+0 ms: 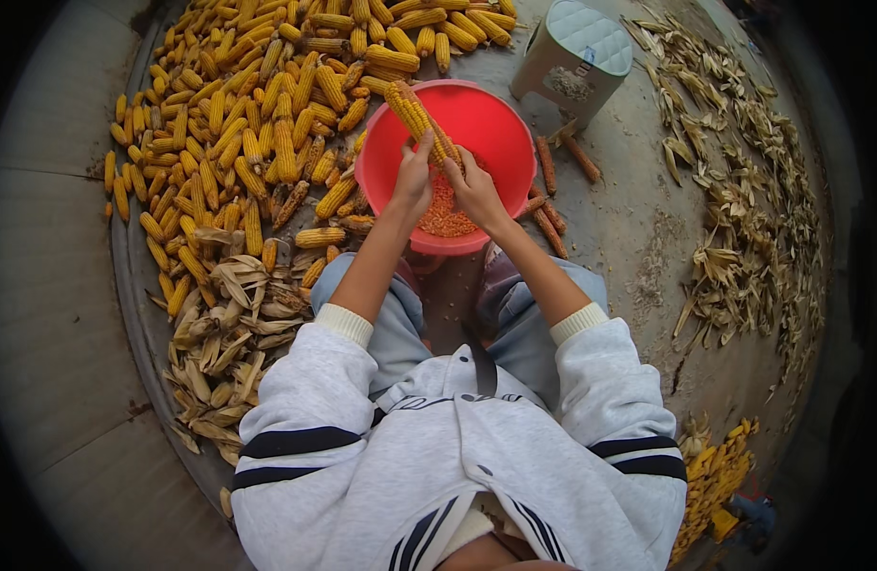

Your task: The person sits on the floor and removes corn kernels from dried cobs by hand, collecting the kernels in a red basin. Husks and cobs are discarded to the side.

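Note:
Over a red plastic basin [501,118], both hands grip one ear of yellow corn [410,108]. My left hand [415,175] has its fingers around the ear's middle, thumb lying along it. The lower end sits in my right hand [472,187], whose thumb presses on the cob. Rows of kernels still cover much of the ear, while a reddish strip runs down its right side. Loose orange kernels [447,214] cover part of the basin's bottom. The fingers beneath the ear are partly hidden.
A large heap of corn ears [260,114] spreads ahead and left, with dry husks [231,335] below it. Stripped cobs [549,228] lie right of the basin, near a pale stool with a quilted top [588,39]. More husks [745,235] and corn [716,492] lie farther right.

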The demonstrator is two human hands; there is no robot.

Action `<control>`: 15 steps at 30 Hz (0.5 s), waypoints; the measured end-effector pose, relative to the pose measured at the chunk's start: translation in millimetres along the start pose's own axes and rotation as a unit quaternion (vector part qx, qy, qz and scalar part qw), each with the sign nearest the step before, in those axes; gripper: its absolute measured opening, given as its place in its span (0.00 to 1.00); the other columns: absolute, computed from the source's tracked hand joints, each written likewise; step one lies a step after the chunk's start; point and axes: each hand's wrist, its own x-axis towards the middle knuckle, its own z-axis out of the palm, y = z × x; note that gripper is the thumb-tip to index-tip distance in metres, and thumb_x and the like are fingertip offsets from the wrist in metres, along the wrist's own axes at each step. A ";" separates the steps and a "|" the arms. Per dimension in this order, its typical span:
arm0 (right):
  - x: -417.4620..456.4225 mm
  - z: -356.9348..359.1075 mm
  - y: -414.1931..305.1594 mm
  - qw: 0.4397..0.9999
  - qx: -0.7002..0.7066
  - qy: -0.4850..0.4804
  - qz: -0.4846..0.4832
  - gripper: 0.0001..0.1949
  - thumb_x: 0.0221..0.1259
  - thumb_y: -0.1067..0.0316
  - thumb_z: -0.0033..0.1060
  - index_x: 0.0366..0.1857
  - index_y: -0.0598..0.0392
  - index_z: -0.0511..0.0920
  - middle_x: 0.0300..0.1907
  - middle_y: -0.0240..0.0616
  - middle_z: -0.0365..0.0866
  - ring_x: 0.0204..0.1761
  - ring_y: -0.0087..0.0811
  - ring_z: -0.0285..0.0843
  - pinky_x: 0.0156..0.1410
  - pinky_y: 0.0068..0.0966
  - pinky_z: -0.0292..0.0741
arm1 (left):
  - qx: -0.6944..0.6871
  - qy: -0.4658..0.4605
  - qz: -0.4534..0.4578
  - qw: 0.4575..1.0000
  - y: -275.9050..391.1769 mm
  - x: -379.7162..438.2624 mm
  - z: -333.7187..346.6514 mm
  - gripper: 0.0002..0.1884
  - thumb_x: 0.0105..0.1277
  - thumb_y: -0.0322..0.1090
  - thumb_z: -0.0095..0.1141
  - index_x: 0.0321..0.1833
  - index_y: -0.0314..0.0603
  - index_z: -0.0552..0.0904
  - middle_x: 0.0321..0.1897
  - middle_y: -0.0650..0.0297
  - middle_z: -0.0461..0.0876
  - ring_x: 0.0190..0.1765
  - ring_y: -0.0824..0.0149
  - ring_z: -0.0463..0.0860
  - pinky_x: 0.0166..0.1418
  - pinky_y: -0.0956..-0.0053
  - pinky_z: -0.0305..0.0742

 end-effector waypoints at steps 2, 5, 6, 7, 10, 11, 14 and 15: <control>1.5 2.7 10.8 0.997 -0.050 0.030 -0.057 0.23 0.70 0.55 0.42 0.58 0.63 0.63 0.39 0.63 0.77 0.39 0.57 0.79 0.41 0.44 0.74 | -0.041 -0.033 -0.007 0.999 3.5 2.1 -0.3 0.18 0.71 0.47 0.47 0.55 0.42 0.70 0.42 0.62 0.76 0.50 0.67 0.76 0.56 0.67 0.70; 2.1 7.0 27.6 0.975 -0.134 0.066 -0.162 0.22 0.71 0.54 0.40 0.60 0.61 0.63 0.31 0.56 0.78 0.25 0.43 0.80 0.30 0.36 0.75 | -0.088 -0.083 -0.012 0.993 5.2 13.0 -2.6 0.18 0.69 0.46 0.51 0.53 0.43 0.67 0.40 0.61 0.76 0.47 0.66 0.78 0.50 0.68 0.75; -0.9 6.7 22.3 0.981 -0.125 0.052 -0.140 0.22 0.71 0.55 0.39 0.60 0.61 0.63 0.31 0.57 0.78 0.25 0.45 0.80 0.32 0.38 0.74 | -0.087 -0.076 -0.006 0.993 7.1 11.9 -0.6 0.18 0.69 0.46 0.52 0.52 0.42 0.66 0.38 0.61 0.76 0.45 0.65 0.79 0.48 0.68 0.76; -5.4 5.9 15.4 0.986 -0.116 0.038 -0.118 0.22 0.72 0.55 0.38 0.59 0.61 0.63 0.30 0.58 0.78 0.26 0.47 0.80 0.33 0.39 0.74 | -0.086 -0.070 0.000 0.994 9.0 11.2 1.9 0.18 0.68 0.46 0.53 0.51 0.41 0.66 0.37 0.61 0.75 0.43 0.64 0.80 0.46 0.68 0.78; -11.0 3.5 11.0 0.988 -0.121 0.018 -0.093 0.21 0.72 0.56 0.36 0.59 0.62 0.63 0.28 0.59 0.78 0.27 0.50 0.80 0.36 0.42 0.73 | -0.034 -0.052 0.033 0.997 10.2 8.5 9.5 0.19 0.67 0.45 0.55 0.48 0.40 0.65 0.33 0.62 0.74 0.37 0.63 0.82 0.40 0.69 0.81; -12.3 2.7 11.0 0.987 -0.128 0.014 -0.091 0.21 0.73 0.56 0.35 0.58 0.63 0.64 0.28 0.59 0.78 0.27 0.51 0.79 0.36 0.43 0.73 | -0.009 -0.047 0.047 0.998 10.4 7.6 11.4 0.19 0.66 0.45 0.56 0.47 0.40 0.65 0.32 0.62 0.74 0.35 0.63 0.83 0.38 0.70 0.81; -14.3 1.2 14.8 0.980 -0.164 0.011 -0.110 0.20 0.73 0.58 0.34 0.58 0.63 0.65 0.28 0.59 0.77 0.28 0.53 0.79 0.36 0.44 0.72 | 0.021 -0.024 0.058 0.998 8.3 4.5 14.4 0.20 0.65 0.46 0.57 0.45 0.40 0.64 0.31 0.63 0.73 0.30 0.65 0.82 0.33 0.73 0.81; -14.4 0.9 15.7 0.978 -0.171 0.014 -0.118 0.20 0.73 0.58 0.33 0.57 0.63 0.65 0.28 0.59 0.77 0.29 0.53 0.79 0.36 0.45 0.72 | 0.024 -0.025 0.058 0.998 8.6 4.2 15.4 0.20 0.66 0.45 0.57 0.45 0.40 0.64 0.30 0.63 0.72 0.30 0.66 0.82 0.33 0.73 0.81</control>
